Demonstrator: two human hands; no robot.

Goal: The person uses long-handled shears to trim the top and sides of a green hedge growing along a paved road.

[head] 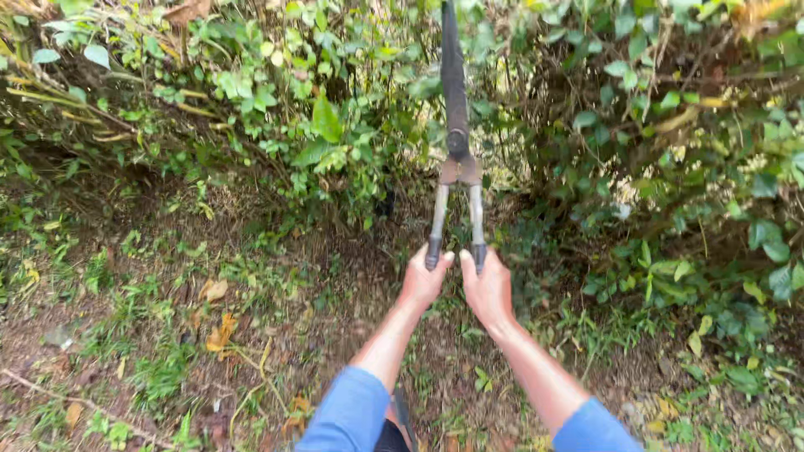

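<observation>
I hold a pair of long hedge shears [456, 159] out in front of me, pointing up into a leafy hedge [327, 100]. My left hand [423, 279] grips the left handle and my right hand [487, 289] grips the right handle. The two handles are close together and the dark blades are closed, their tips running out of the top of the view among the leaves. Both my forearms show blue sleeves at the bottom of the view.
Dense green bushes [670, 125] with thin branches fill the upper half. Below lies bare soil [276, 285] with patches of grass, small weeds and yellow fallen leaves [219, 333]. A dry stick [67, 400] lies at the lower left.
</observation>
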